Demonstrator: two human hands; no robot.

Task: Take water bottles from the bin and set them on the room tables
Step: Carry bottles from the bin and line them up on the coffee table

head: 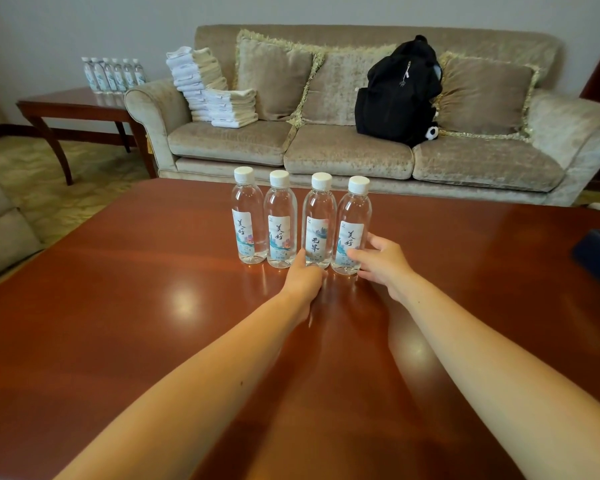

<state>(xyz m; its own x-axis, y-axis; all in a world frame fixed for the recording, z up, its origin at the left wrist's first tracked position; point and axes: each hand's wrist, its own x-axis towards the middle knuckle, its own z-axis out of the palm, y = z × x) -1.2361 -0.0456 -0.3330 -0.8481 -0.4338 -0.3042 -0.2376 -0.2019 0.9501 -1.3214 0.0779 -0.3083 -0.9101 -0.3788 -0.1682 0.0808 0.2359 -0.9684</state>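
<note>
The right hand [381, 263] has its grip half-curled around the fourth bottle [352, 226], thumb on the label front, fingers round the far side, low on the body. The left hand [305, 275] sits at the base of the third bottle [319, 225], fingers wrapped low; how firmly it clamps cannot be told from here, but contact is there. Both bottles stand upright on the counter [118, 289], part of a row of four with the first bottle [246, 220] and second bottle [280, 221] to the left, all close together, caps on.

This looks like the tidy-up of the row — a nudge to line things up. To do it well: slide from the base, not the neck, so nothing tips into its neighbour, and turn the third label to match the rest if that matters.

Beyond, a side counter [70, 102] already carries a cluster of bottles [113, 74] beside the sofa [343, 147]. No bin in view.
</note>
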